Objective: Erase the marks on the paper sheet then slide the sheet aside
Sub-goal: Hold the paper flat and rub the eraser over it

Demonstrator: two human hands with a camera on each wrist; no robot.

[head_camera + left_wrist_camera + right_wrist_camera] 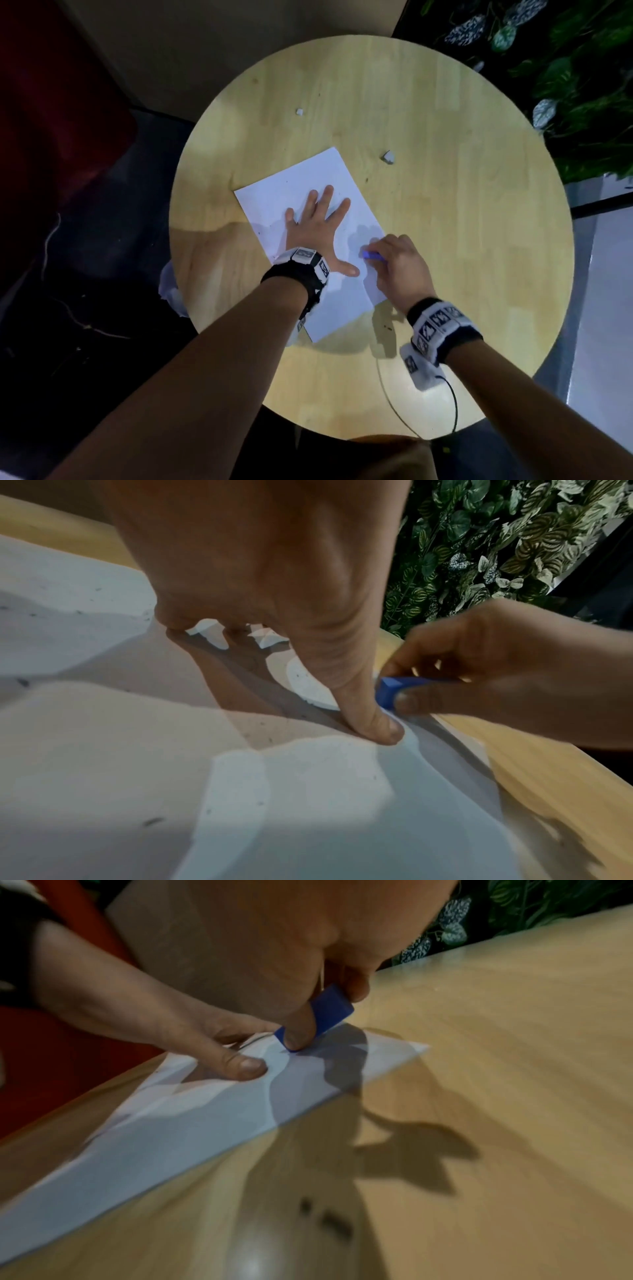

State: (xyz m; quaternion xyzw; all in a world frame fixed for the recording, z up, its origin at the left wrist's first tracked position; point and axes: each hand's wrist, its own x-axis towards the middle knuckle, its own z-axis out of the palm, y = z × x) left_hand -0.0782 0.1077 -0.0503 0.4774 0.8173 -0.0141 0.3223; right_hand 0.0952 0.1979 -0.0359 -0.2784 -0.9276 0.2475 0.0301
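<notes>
A white paper sheet [294,185] lies at an angle on the round wooden table [445,205]. My left hand [313,226] rests flat on the sheet [308,791] with its fingers spread, thumb tip pressing near the sheet's right edge. My right hand [397,263] pinches a small blue eraser [371,255] between thumb and fingers, its lower corner touching the paper [171,1123] close to the left thumb. The eraser [330,1012] shows clearly in the right wrist view, and also as the blue eraser [390,691] in the left wrist view. Small dark specks dot the sheet.
Two small pale scraps [388,157] [299,111] lie on the table beyond the sheet. A leafy plant wall [565,68] stands at the right. A thin cable [452,401] hangs from my right wrist over the table's near edge. Bare wood lies to the right of the sheet.
</notes>
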